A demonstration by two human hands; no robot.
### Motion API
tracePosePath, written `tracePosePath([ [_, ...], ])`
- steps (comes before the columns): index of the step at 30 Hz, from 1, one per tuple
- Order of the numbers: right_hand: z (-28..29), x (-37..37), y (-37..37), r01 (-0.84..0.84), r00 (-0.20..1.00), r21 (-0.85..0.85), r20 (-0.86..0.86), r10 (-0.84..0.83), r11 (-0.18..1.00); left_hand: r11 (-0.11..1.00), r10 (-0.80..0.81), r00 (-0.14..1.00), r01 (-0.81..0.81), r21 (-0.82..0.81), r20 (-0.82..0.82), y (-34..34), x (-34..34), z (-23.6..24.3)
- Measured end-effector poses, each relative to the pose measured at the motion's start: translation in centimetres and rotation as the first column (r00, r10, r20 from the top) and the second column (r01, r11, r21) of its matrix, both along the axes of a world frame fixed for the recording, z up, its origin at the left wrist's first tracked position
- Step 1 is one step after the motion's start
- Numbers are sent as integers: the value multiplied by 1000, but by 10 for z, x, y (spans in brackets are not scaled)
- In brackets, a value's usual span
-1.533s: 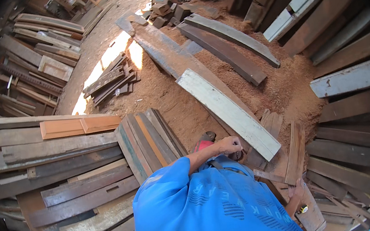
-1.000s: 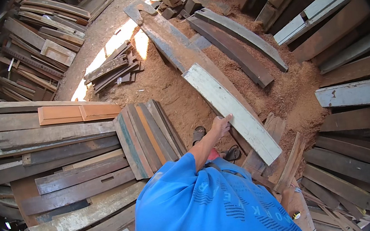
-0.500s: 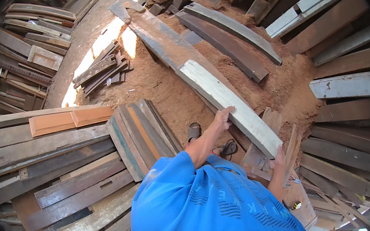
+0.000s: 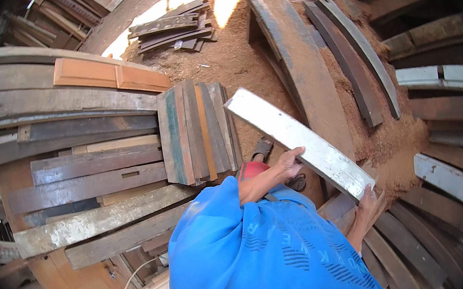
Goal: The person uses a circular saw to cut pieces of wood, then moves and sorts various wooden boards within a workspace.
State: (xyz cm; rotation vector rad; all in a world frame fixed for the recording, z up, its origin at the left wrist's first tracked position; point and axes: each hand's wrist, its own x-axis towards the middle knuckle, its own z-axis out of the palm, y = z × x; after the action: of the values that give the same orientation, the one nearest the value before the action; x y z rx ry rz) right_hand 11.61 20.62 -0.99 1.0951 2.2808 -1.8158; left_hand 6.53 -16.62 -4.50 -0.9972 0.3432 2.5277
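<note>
A white-painted wooden plank (image 4: 303,143) slants across the middle of the view, its far end pointing up and to the left. My left hand (image 4: 290,162) is closed on its near-side edge, around the middle of the length. At the near right end, my right hand (image 4: 368,207) grips the corner, partly hidden behind the wood. The plank's far end hangs beside a stack of upright boards (image 4: 190,132), one of them orange and one with a green face. Beyond the plank runs a long, sawdust-covered brown workbench (image 4: 295,51).
Long boards (image 4: 92,126) are piled at the left, with an orange panelled piece (image 4: 115,78) on top. A heap of short dark planks (image 4: 172,25) lies on the ground ahead. Two curved boards (image 4: 346,51) rest in sawdust on the right. More timber (image 4: 453,182) lines the right side.
The white plank has come off the workbench and swung left, its far end now near the upright stack. Both hands keep their hold, and the view has turned left.
</note>
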Motion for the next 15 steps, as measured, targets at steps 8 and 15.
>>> tracePosePath([
  [8, 30, -175, -180, -97, 987, -604, 47, 157, 791, 786, 616, 771, -616, -55, 163, -149, 30, -9],
  [15, 43, -236, -262, -434, 884, -450, -48, 464, 781, 274, 961, 275, -953, -126, 14, -303, 41, 30],
])
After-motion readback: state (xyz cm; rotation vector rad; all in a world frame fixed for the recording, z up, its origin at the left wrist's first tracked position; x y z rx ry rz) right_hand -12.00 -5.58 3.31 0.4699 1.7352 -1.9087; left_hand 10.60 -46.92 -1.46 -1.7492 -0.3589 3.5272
